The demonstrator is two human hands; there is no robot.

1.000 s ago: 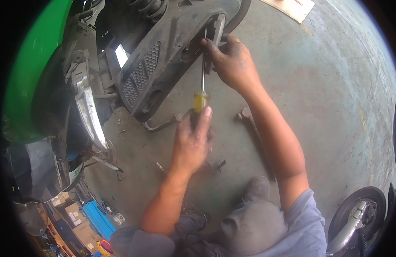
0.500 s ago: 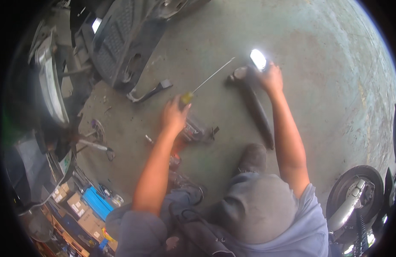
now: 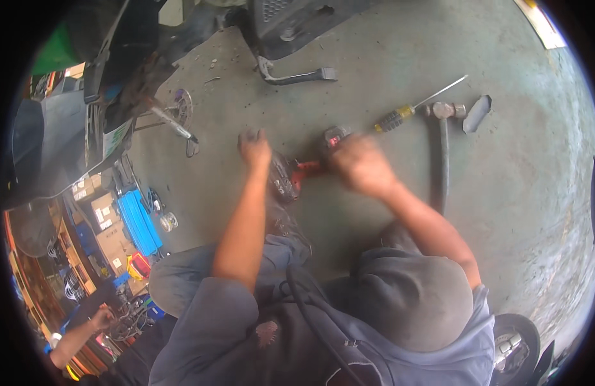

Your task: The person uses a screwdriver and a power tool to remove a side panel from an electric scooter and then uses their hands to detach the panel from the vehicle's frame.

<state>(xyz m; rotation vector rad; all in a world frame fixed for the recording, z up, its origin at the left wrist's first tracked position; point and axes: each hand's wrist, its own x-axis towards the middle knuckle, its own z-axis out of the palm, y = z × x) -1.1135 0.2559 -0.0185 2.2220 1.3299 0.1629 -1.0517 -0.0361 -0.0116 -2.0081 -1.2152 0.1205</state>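
Observation:
A red and black pistol-shaped cordless power tool (image 3: 307,170) is low over the floor in front of me. My right hand (image 3: 367,168), blurred, is closed around its battery end. Left of the tool, my left hand (image 3: 253,149) hovers with fingers loosely bent and apart, nothing visible in them. Farther right lies a screwdriver (image 3: 395,119) with a yellow and black handle. Close to its shaft is a hammer (image 3: 444,148), handle toward me. Just right of the hammer head rests a flat, elongated grey piece (image 3: 477,114) with a dark edge.
A bent metal lever (image 3: 297,78) lies beyond my hands. Dark vehicle parts (image 3: 304,29) loom at the far left. Cardboard boxes (image 3: 111,235) and a blue case (image 3: 139,220) stand at left; another person's hand (image 3: 103,317) shows lower left. A wheel (image 3: 519,341) is at lower right.
The screwdriver has left my left hand and lies on the floor. The bright piece has left my right hand, which has moved left to the power tool. The view has shifted.

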